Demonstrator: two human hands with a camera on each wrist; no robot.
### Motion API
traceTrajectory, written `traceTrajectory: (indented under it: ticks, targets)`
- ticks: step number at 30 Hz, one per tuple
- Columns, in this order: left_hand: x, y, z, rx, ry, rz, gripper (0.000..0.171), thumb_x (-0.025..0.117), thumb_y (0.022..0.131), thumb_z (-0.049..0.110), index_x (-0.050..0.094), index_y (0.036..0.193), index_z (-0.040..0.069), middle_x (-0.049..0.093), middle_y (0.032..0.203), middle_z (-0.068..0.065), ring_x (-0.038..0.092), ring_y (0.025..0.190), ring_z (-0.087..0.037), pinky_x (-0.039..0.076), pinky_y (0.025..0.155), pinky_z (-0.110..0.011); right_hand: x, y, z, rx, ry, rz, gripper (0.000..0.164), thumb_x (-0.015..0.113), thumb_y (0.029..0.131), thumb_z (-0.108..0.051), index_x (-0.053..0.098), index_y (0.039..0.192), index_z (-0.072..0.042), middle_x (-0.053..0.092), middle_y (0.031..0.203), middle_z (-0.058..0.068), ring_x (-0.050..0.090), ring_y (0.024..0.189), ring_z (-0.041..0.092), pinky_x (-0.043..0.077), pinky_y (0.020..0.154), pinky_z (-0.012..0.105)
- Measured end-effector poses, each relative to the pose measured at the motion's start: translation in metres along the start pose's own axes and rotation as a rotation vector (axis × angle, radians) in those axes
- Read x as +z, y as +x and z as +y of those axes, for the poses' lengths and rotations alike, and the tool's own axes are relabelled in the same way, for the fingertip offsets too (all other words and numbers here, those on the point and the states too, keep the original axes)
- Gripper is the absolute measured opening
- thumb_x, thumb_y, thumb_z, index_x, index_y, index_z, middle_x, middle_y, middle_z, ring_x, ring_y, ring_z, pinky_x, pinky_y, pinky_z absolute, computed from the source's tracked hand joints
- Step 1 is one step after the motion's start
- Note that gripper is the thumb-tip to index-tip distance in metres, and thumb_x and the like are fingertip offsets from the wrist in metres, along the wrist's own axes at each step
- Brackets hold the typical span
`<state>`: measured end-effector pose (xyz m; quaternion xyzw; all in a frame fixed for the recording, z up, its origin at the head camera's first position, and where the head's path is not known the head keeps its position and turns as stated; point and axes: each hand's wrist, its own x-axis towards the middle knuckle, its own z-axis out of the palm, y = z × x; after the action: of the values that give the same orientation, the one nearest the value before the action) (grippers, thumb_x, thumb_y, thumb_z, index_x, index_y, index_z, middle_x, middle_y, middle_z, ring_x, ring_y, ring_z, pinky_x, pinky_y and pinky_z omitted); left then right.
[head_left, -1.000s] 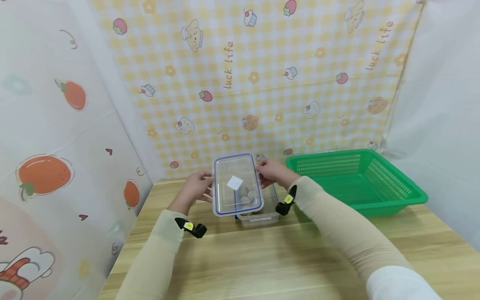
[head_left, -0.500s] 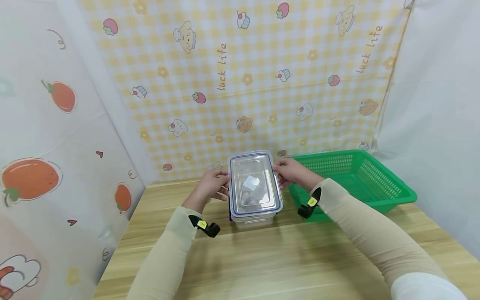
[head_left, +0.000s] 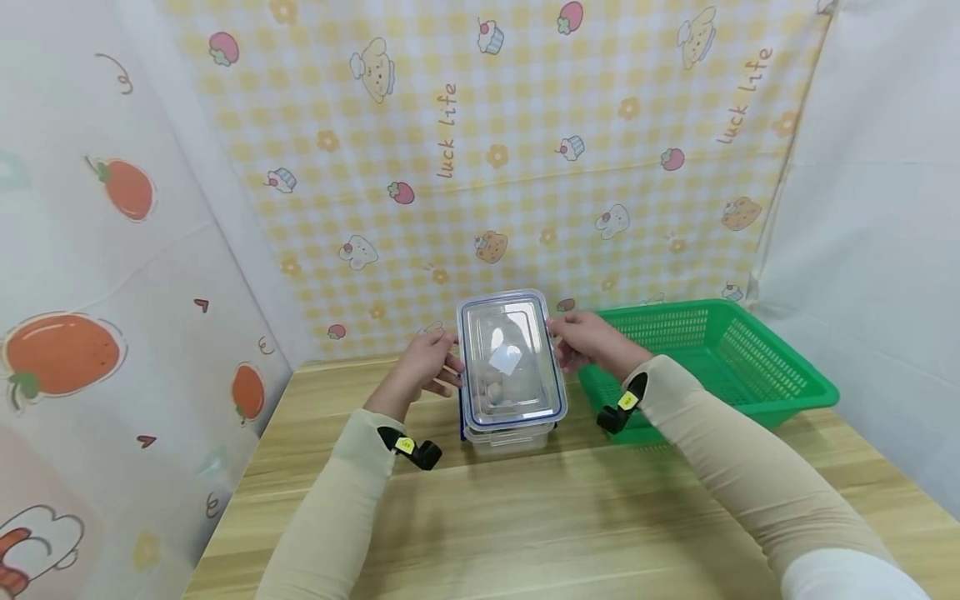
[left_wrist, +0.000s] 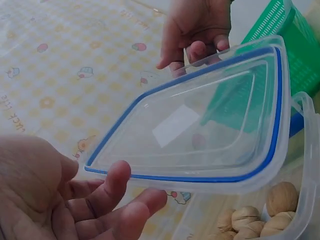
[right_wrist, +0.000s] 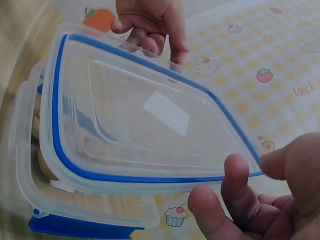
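Note:
A clear plastic lid (head_left: pixel 517 392) with a blue sealing ring and a white square label is held tilted over a clear food container (head_left: pixel 510 447). My left hand (head_left: pixel 429 367) pinches the lid's left edge between thumb and fingers. On the opposite edge, my right hand (head_left: pixel 591 340) pinches it the same way. The left wrist view shows several walnuts (left_wrist: pixel 281 198) inside the container, below the lid. A blue clip (right_wrist: pixel 82 227) hangs unfastened at the container's side in the right wrist view. The lid's near end is close to the rim; whether they touch, I cannot tell.
A green plastic basket (head_left: pixel 806 392) with slotted walls stands to the right of the container, close to my right forearm. Behind the wooden table (head_left: pixel 480 533) hangs a yellow checked cloth (head_left: pixel 495 200). A white printed sheet (head_left: pixel 187 250) covers the left side.
Both hands have carried the lid to the right relative to the container, bringing it over the container's opening. In the last half second its far end has risen slightly.

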<state>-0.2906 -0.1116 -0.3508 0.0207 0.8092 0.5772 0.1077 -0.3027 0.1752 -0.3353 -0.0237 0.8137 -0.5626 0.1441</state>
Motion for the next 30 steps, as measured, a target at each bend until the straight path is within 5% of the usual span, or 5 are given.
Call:
traceTrajectory:
  ticks: [12,19,23,26,30]
  targets:
    - [0.004,-0.019,0.026,0.172,0.087,0.072,0.067,0.023,0.105,0.063,0.044,0.146,0.014,0.066,0.104,-0.019,0.067,0.102,-0.041,0.06,0.065,-0.043,0.003,-0.016,-0.017,-0.17,-0.091,0.103,0.083,0.026,0.099,-0.074,0.048,0.131,0.0,0.071,0.099,0.023,0.066,0.092,0.034,0.06,0.074,0.049]
    - [0.014,-0.029,0.025,0.366,0.327,0.183,0.066,0.018,0.102,0.069,0.041,0.112,0.008,0.057,0.096,-0.017,0.059,0.084,-0.036,0.049,0.067,-0.043,0.017,-0.025,-0.014,-0.408,-0.317,0.258,0.069,0.027,0.1,-0.071,0.049,0.107,-0.006,0.065,0.108,0.015,0.056,0.076,0.028,0.051,0.065,0.038]
    - [0.017,-0.031,0.017,0.373,0.319,0.164,0.074,0.018,0.1,0.072,0.037,0.123,0.005,0.054,0.129,-0.028,0.056,0.115,-0.044,0.047,0.095,-0.056,0.023,-0.026,-0.005,-0.409,-0.316,0.215,0.072,0.033,0.099,-0.071,0.041,0.122,-0.004,0.056,0.103,0.018,0.05,0.076,0.03,0.044,0.065,0.041]
    - [0.021,-0.029,0.007,0.364,0.263,0.129,0.075,0.026,0.103,0.066,0.03,0.141,0.002,0.037,0.151,-0.031,0.041,0.137,-0.048,0.035,0.111,-0.062,0.03,-0.026,0.005,-0.378,-0.29,0.168,0.083,0.038,0.097,-0.073,0.031,0.14,-0.002,0.054,0.121,0.025,0.058,0.099,0.036,0.05,0.08,0.048]
    - [0.027,-0.025,-0.008,0.378,0.22,0.095,0.074,0.034,0.106,0.057,0.018,0.152,0.001,0.036,0.152,-0.031,0.038,0.141,-0.046,0.032,0.114,-0.061,0.044,-0.024,0.021,-0.378,-0.248,0.134,0.095,0.047,0.096,-0.069,0.018,0.155,-0.001,0.039,0.151,0.028,0.047,0.135,0.041,0.043,0.105,0.059]
